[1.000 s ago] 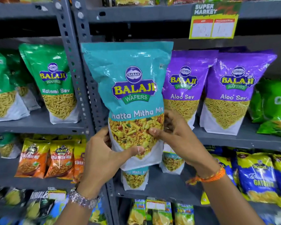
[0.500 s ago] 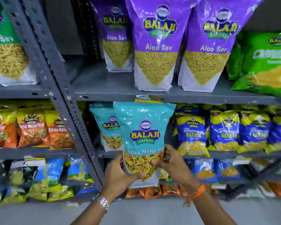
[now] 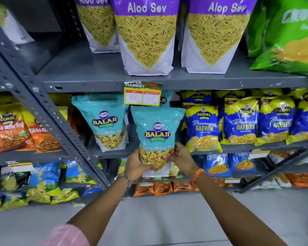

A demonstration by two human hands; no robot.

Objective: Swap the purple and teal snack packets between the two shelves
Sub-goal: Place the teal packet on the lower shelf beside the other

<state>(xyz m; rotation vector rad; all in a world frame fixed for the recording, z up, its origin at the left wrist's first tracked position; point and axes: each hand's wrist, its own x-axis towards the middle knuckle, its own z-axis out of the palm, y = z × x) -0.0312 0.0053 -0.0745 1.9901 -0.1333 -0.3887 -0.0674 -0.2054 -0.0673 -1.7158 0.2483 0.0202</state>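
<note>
I hold a teal Balaji snack packet [image 3: 157, 132] upright by its lower corners, my left hand [image 3: 134, 166] on its left side and my right hand [image 3: 180, 157] on its right. It hangs at the front of the lower shelf [image 3: 256, 148], its bottom edge below the shelf lip. A second teal packet [image 3: 105, 121] stands on that shelf to its left, and part of a third shows behind the price tag. Three purple Aloo Sev packets stand on the upper shelf [image 3: 96, 84]: left [image 3: 98, 23], middle [image 3: 146, 38] and right [image 3: 215, 36].
A price tag [image 3: 142, 94] hangs from the upper shelf's edge just above the held packet. Blue-yellow Gopal packets [image 3: 203, 128] fill the lower shelf's right; a green packet [image 3: 288, 36] lies on the upper right. A slanted grey upright [image 3: 48, 112] divides the racks; grey floor below.
The teal packet has come down from in front of the purple packets' shelf to the lower shelf's front, beside another teal packet. My view has tilted down with it.
</note>
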